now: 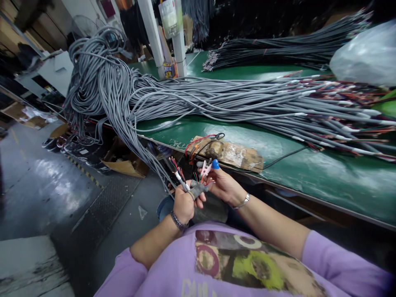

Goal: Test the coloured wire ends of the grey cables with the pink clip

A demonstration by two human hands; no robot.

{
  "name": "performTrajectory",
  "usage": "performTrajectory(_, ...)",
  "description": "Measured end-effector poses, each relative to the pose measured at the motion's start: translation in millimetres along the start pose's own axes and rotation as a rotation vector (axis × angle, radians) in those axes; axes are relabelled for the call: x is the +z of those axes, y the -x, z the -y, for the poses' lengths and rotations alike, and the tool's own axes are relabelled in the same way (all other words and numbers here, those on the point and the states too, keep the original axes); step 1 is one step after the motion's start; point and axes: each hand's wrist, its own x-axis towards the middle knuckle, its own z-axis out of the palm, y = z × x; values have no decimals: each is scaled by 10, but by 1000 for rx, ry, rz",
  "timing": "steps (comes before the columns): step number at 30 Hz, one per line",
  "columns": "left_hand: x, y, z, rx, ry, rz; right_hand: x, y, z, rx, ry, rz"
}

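Left hand clamps grey cables; right hand, fingers partly hidden, grips a blurred pink tool.

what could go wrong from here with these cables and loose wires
The grey cables drape off the green bench down toward the left hand, so a snag might tug at what it grips. The thin coloured wires sticking up beside that hand look unprotected and could get bent or caught.
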Motion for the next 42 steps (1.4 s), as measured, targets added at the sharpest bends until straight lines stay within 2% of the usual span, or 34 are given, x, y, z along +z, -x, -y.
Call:
performTrajectory(11, 3, -18, 24, -6, -46, -12, 25, -26, -30, -69, -19, -71)
performTrajectory(23, -48, 76, 76, 94, -76, 2, 32, 78, 14, 21, -60, 20)
performTrajectory(31, -32, 77, 74, 92, -65, -52, 17, 80, 21, -48, 9, 26)
performTrajectory(36, -41, 127, 51, 162, -10, -72, -11, 42, -4, -71, 70, 4)
performTrajectory(38, -48, 130, 54, 171, -16, -77, -32, 40, -30, -144, 145, -22)
performTrajectory(42, -37, 77, 64, 102, -49, -57, -47, 69, -80, -378, 404, -95)
